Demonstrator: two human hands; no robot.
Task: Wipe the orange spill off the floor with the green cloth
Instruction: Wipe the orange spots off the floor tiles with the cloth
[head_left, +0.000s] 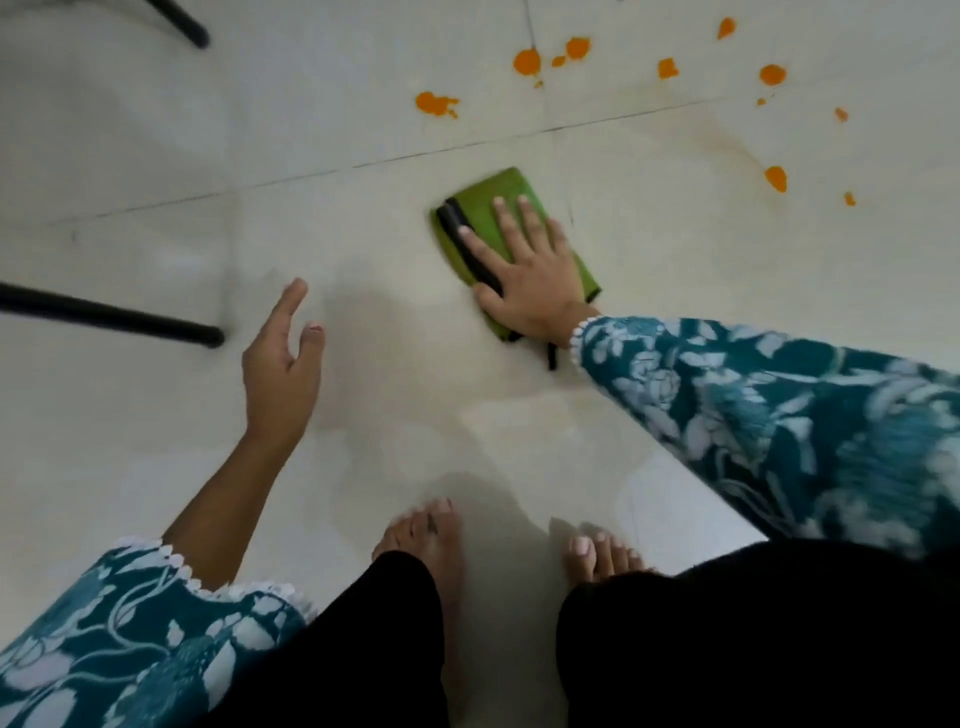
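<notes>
Right hand (535, 280) flat on the green cloth (488, 200), fingers (506, 221) spread and extended, palm pressing down — not a pinch, just weight to keep the folded pad against the floor (156, 171). Cloth folded into a compact rectangle with a black edge band showing under index and thumb; folded that way probably for a thicker, stiffer wiping face. Black strap or cord poking out below the wrist.

Left hand (283, 364) open, holding nothing, fingers loosely extended, hovering above or just off the tile on the left; contact with the floor unclear. Likely there for balance while crouched, bare feet planted at the bottom of view.

Orange spill (527, 61) scattered as separate blobs across the far tiles: a cluster beyond the cloth past the grout line, more trailing off to the right, two small ones nearest on the right side. Cloth well short of all of them, on clean-looking tile with a faint smear arc to the right.

Judgement: wiping mid-way at best — most blobs untouched. Next move calls for pushing the pad forward across the grout line. Risk: smearing blobs thin rather than lifting them.

Black furniture legs (111, 317) on the left, clear of the work area.
</notes>
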